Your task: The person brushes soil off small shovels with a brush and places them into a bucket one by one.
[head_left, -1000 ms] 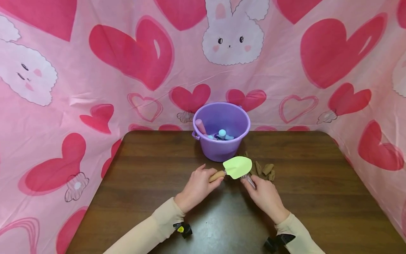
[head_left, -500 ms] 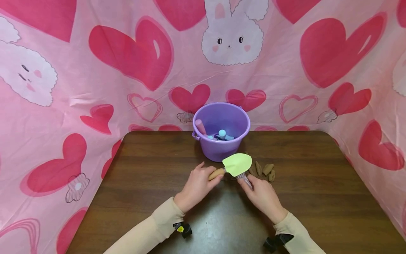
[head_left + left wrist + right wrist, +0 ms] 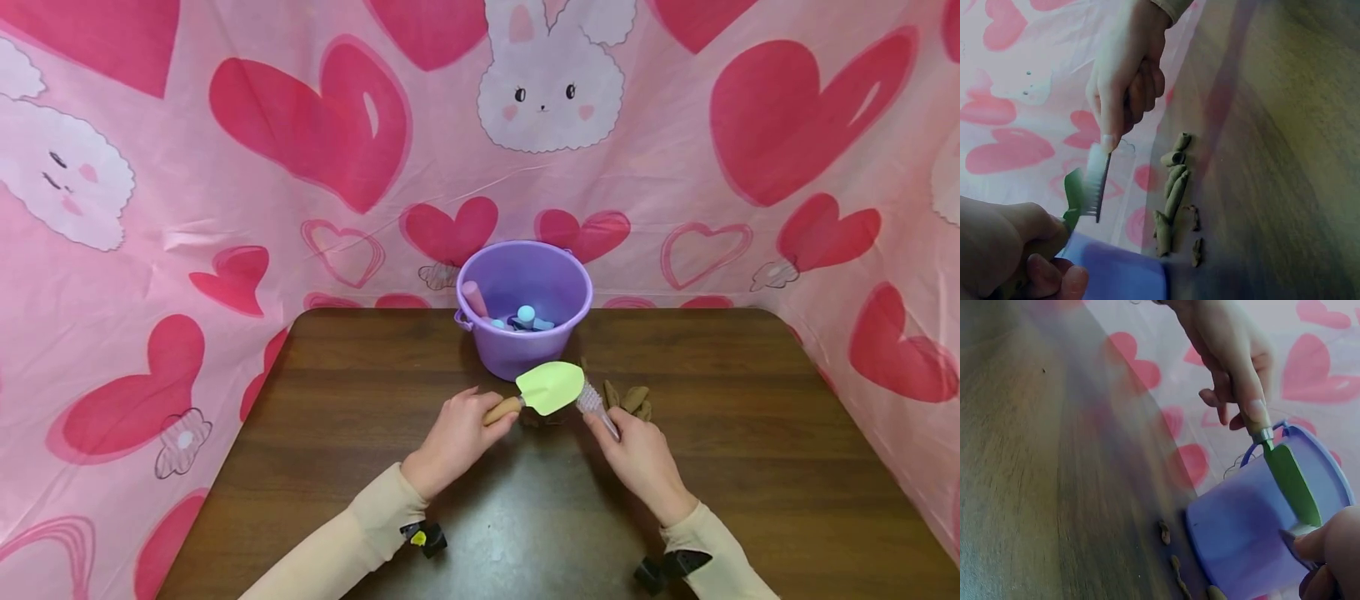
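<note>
My left hand [image 3: 453, 437] grips the wooden handle of a small trowel [image 3: 551, 387], its light green blade held above the table in front of the bucket. A small clear scrubbing brush [image 3: 592, 400] is pinched in my right hand [image 3: 647, 462]. In the left wrist view the bristles of the brush [image 3: 1094, 178] point at the trowel blade [image 3: 1074, 194], very close to it; whether they touch I cannot tell. Brown clay-like lumps [image 3: 1175, 190] lie on the table beyond the hands, partly hidden by the brush and right hand in the head view.
A purple bucket [image 3: 517, 354] stands at the back of the wooden table [image 3: 360, 358], holding a pink cylinder [image 3: 474, 298], a pale blue ball [image 3: 526, 314] and other small items. Small brown crumbs [image 3: 1196, 250] lie near the lumps. A pink heart-patterned cloth [image 3: 315, 125] hangs behind.
The trowel has shifted slightly left with my left hand. My right hand has moved a little right, and the brush now shows at the blade's tip instead of beneath it.
</note>
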{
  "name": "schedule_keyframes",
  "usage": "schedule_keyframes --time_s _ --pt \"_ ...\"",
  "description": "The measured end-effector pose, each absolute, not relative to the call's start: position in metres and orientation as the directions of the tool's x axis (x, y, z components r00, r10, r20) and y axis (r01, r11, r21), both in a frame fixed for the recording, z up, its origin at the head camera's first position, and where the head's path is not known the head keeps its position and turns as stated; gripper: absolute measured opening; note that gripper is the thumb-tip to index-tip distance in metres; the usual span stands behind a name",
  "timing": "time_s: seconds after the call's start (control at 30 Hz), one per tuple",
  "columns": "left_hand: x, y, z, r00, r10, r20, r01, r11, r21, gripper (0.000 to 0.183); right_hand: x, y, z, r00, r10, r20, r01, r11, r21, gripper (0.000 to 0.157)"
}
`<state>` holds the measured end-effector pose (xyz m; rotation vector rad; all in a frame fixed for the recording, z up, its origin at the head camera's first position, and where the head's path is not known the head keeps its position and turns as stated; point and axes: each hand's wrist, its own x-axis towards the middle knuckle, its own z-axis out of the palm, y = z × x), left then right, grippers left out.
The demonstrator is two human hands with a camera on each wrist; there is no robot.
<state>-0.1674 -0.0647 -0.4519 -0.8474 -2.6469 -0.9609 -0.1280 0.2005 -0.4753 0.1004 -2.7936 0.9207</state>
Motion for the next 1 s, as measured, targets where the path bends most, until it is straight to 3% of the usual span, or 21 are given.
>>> schedule_keyframes --time_s 0.37,0.8,1.0 --pt "-0.165 -0.053 -0.454 -0.804 0.469 0.366 0.595 0.620 0.511 0.015 -0.125 0.180 -0.483 -0.980 -0.098 0.171 -0.179 0.802 -0.570 0.037" --pt "-0.169 -0.063 -0.454 -0.813 0.444 0.377 0.583 0.613 0.533 0.021 -0.127 0.206 -0.476 -0.983 0.004 0.182 -0.104 0.810 -0.577 0.041" --pt "-0.169 -0.060 -0.457 -0.806 0.426 0.410 0.591 0.616 0.521 0.020 -0.130 0.205 -0.477 -0.983 -0.025 0.184 -0.127 0.817 -0.563 0.039"
